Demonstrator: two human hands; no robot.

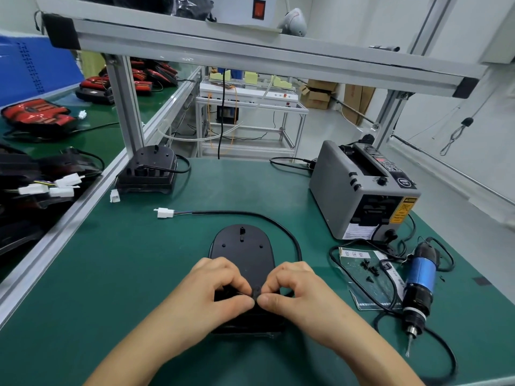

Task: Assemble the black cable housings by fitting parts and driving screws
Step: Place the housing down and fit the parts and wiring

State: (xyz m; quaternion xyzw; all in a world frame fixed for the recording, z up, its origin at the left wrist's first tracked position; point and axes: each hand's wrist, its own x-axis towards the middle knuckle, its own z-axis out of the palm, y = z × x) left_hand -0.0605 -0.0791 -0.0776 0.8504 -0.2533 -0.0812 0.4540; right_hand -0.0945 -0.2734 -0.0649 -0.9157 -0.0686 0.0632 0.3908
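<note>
1. The black housing [245, 254] lay flat on the green mat [125, 260], its rounded end pointing away from the person and its near end under both hands.
2. Left of the housing, bare mat ran out to the aluminium rail [69, 218] edging the bench, leaving wide room.
3. Beyond the housing, its cable [278, 222] curved round from the right side to a white connector [165, 212]. A second housing [150, 168] stood farther off to the left.
4. Right of the housing the room was tighter. A card of loose screws [369, 270] lay near, then a blue electric screwdriver [419, 282], with a grey tape dispenser [362, 190] behind them.
5. The left hand [211, 288] and right hand [292, 285] met over the housing's near end, fingers curled and knuckles up. Thumbs and forefingers together pinched a small black part [257, 293].
</note>
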